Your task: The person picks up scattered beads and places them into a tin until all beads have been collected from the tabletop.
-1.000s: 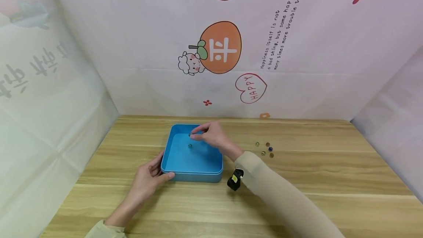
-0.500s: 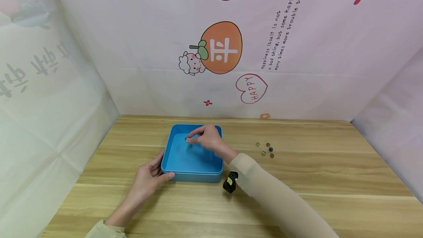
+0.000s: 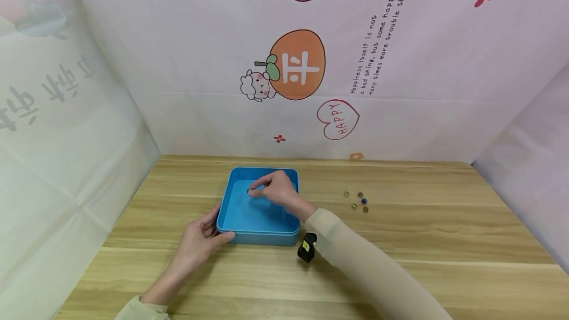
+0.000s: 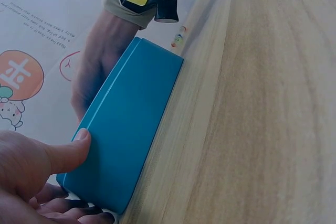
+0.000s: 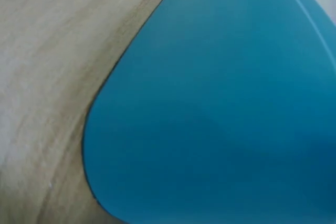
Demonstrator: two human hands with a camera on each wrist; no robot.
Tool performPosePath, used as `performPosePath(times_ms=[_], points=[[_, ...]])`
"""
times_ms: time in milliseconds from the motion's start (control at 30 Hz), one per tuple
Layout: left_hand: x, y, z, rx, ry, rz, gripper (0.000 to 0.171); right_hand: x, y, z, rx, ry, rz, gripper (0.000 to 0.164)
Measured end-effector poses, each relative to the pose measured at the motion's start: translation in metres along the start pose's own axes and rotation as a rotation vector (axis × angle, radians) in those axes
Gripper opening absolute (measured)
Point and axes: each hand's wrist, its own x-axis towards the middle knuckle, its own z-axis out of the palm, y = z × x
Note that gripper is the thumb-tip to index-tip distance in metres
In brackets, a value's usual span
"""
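A square, open-topped blue box (image 3: 255, 219) rests on the wooden table. My left hand (image 3: 197, 243) grips its near left corner; in the left wrist view the thumb (image 4: 71, 153) lies on the box's outer wall and the other fingers curl around the corner. Inside the box, over its floor, my right hand (image 3: 277, 189) pinches a small dark marble (image 3: 249, 190) between thumb and index fingertip. The right wrist view holds just the box's outer wall (image 5: 210, 103) close up, with the right hand out of sight.
Several glass marbles lie loose on the table right of the box, among them a blue marble (image 3: 364, 201) and a brown marble (image 3: 365, 209). A black wrist camera (image 3: 306, 247) hangs below the right cuff. A printed white curtain (image 3: 400, 127) stands behind the table.
My right hand has lowered and shifted slightly left and nearer inside the box, with the marble pinched. A green marble seen earlier on the box floor is now hidden. The left hand stays put.
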Motion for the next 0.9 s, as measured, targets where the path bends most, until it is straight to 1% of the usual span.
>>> performPosePath(times_ms=[200,333,533,633,767,900], points=[[0.000,0.000,0.000,0.002,0.000,0.000,0.084,0.000,0.002,0.003,0.002,-0.003,-0.004,0.011],[0.000,0.001,0.000,0.013,0.003,-0.004,0.083,0.002,0.004,0.005,0.007,-0.004,0.010,0.011],[0.000,0.001,0.000,0.019,0.003,-0.013,0.083,0.002,0.002,0.004,-0.005,-0.005,0.027,0.019],[0.000,0.001,0.000,0.010,0.003,-0.015,0.083,-0.001,-0.001,0.000,-0.009,0.000,0.011,0.021],[-0.001,0.001,0.000,0.001,0.005,-0.015,0.083,-0.008,-0.008,-0.009,-0.014,0.014,-0.055,0.019],[-0.001,0.001,0.000,0.000,0.007,-0.014,0.083,-0.017,-0.015,-0.023,0.024,0.029,-0.097,0.015]])
